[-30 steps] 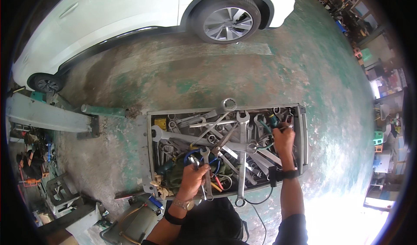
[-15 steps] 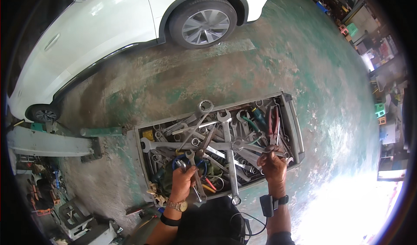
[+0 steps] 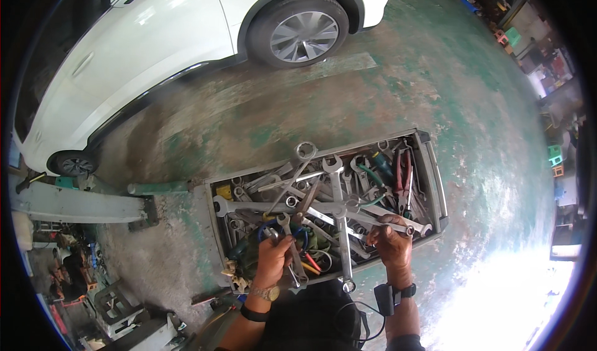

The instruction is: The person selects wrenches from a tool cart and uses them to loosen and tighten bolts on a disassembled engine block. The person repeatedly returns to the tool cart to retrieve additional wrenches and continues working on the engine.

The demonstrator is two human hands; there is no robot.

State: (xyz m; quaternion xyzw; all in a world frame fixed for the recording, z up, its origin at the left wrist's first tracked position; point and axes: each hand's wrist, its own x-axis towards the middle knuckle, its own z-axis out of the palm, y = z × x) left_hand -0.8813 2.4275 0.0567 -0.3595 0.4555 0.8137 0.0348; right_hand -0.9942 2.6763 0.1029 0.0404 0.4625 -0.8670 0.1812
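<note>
My left hand (image 3: 273, 256) is closed round a couple of combination wrenches (image 3: 292, 246) at the near left side of an open metal tool drawer (image 3: 440, 192). My right hand (image 3: 390, 244) has its fingers closed on a wrench at the near right; the wrench's ring end (image 3: 409, 230) sticks out past the fingers. A large wrench (image 3: 344, 245) lies lengthwise over the heap, its lower end over the near rim. Another long wrench (image 3: 261, 207) runs crosswise beneath it. Beyond my right hand rest red-handled pliers (image 3: 404, 175). A big ring-ended wrench (image 3: 306, 151) juts over the far rim.
A white car (image 3: 168, 40) stands on the worn green floor (image 3: 460, 102) beyond the drawer. To the left are a grey lift arm (image 3: 87, 203) and a metal stand (image 3: 118, 307). Small plastic stools (image 3: 555, 156) and cluttered shelving line the right side.
My right hand has moved slightly nearer to me, away from the pliers, and a wrench's ring end now shows beside it. My left hand keeps its wrenches. The whole view has shifted slightly.
</note>
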